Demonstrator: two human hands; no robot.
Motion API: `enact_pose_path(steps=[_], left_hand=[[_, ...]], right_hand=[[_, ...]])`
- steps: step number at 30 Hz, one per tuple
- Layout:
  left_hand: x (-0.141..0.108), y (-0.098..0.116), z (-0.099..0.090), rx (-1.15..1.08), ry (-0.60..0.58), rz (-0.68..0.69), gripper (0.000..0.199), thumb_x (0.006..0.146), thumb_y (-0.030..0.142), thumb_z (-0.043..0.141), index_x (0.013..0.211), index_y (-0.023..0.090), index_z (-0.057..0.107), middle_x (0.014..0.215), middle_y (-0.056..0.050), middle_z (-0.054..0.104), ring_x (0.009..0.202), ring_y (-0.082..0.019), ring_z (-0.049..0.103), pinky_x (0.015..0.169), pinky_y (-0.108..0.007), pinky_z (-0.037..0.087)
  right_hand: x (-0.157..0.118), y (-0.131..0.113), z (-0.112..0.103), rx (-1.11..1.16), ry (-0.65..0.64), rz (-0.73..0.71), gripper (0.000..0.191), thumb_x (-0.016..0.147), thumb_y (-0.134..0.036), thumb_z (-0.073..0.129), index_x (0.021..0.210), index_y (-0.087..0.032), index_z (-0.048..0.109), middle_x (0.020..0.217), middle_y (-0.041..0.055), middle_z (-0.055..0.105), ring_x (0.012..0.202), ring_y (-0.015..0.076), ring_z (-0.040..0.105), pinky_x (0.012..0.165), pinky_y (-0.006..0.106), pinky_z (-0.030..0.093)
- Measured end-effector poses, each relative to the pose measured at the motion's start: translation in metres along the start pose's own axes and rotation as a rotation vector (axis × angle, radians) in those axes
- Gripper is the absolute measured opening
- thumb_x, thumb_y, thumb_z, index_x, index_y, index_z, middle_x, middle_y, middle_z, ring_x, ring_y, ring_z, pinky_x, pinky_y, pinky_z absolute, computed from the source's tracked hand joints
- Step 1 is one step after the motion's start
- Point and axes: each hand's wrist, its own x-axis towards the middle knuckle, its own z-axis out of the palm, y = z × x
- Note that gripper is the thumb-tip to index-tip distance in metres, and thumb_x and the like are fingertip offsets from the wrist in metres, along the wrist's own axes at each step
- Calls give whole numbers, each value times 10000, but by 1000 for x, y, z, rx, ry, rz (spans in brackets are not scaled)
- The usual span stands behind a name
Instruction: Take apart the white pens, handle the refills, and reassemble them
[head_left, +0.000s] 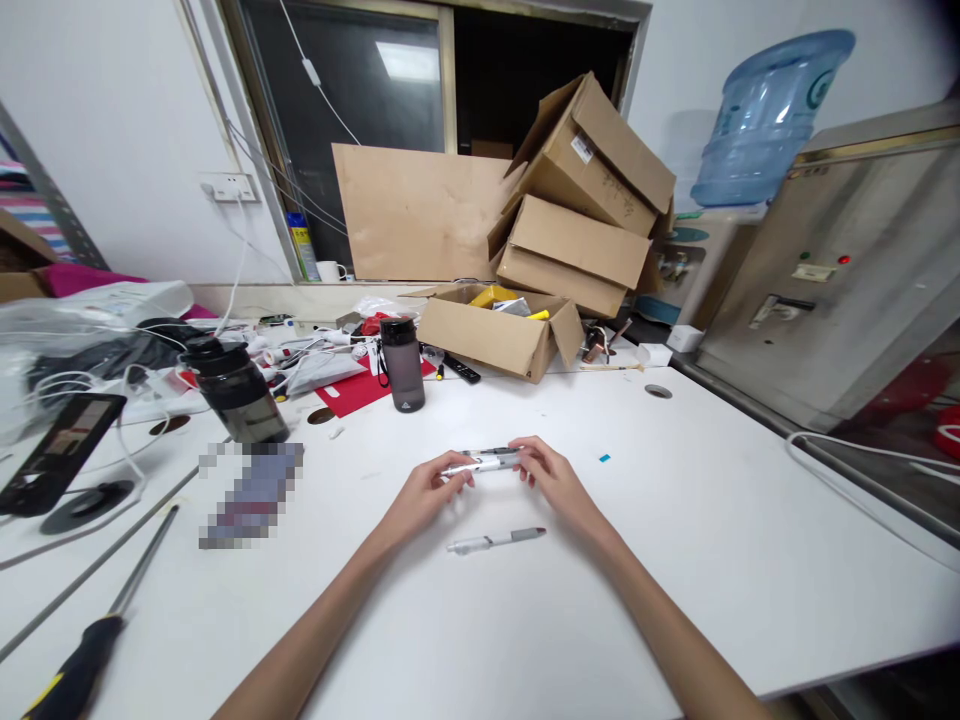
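My left hand [429, 492] and my right hand [551, 474] are closed on opposite ends of white-and-clear pens [491, 463], held side by side just above the white table [600, 620]. The pens lie roughly level, one with a dark part along the far side; how many are gripped is partly hidden by my fingers. Nearer to me, between my forearms, another pen [495, 541] with a clear barrel and a grey end rests flat on the table, touched by neither hand.
A dark bottle [403, 370] stands beyond my hands, before an open cardboard box [487, 335]. At left are another bottle [236, 395], a screwdriver [82, 655], a phone on a stand [60, 455] and cables. A blue scrap [604, 458] lies right of my right hand.
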Motion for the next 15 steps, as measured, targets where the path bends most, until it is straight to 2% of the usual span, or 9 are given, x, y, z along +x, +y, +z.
enact_pose_path(steps=[2,5,7,11,15], left_hand=[[1,-1,-1,-17,5,8,345,955,466,571,1115,196,713,922,-41,702,682,-152,552,615,-246,405],[1,-1,-1,-32,-1,26,359,950,469,577,1127,191,718,936,-58,700,715,-163,571,618,-248,422],[1,1,-1,-39,-5,31,362,946,470,583,1122,185,720,929,-63,697,734,-170,580,628,-251,435],[1,2,0,-37,2,25,355,947,463,583,1120,184,718,923,-57,692,732,-168,569,646,-256,431],[0,4,1,-29,-10,8,349,944,466,580,1108,189,717,917,-55,693,730,-171,564,651,-259,418]], right_hand=[[0,-1,-1,5,-18,-5,311,938,-434,564,1162,-231,638,751,-12,625,683,165,556,684,285,441],[-1,-3,-2,21,-51,62,358,978,-485,477,1155,-212,624,538,-59,502,530,155,464,591,280,388],[-1,-5,-4,25,-52,66,355,972,-493,483,1125,-210,633,549,-54,512,532,153,464,591,280,384],[0,-7,-6,13,-34,-13,317,902,-441,613,1134,-225,631,734,-19,593,666,161,522,653,279,401],[-1,-8,-7,7,-63,73,331,971,-477,491,1110,-212,631,562,-63,464,541,147,416,587,278,335]])
